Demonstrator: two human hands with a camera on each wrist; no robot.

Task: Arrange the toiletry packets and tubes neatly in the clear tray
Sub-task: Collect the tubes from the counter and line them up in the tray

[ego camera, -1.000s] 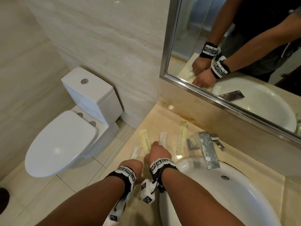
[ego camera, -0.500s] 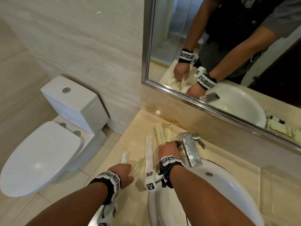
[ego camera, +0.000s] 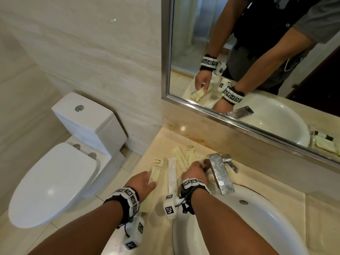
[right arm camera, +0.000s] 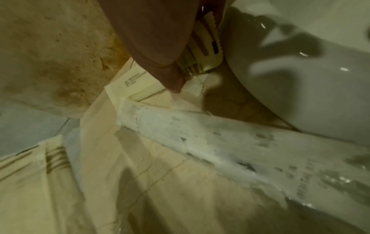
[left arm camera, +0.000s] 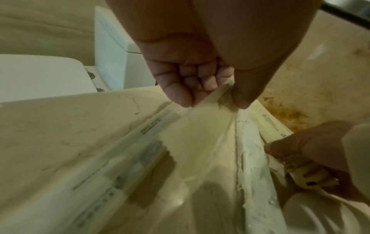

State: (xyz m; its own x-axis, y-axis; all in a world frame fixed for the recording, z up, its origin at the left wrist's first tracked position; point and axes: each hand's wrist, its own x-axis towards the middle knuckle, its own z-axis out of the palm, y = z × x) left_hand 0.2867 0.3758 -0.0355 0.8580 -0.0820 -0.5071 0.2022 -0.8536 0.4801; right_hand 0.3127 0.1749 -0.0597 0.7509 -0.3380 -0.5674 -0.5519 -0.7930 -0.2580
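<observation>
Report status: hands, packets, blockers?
Left hand pinches a pale packet. Right hand grips striped packets beside the faucet. White packet lies between them. Tray not visible.

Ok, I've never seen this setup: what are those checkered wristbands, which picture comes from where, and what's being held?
No robot here: a person wears cameras, one on the head and one on each wrist; the checkered bands carry the wrist ones. The big picture looks down from the head at a bathroom counter beside the sink. The left hand pinches a pale yellow packet. The right hand, by the faucet, grips striped packets. A white packet lies between them.
</observation>
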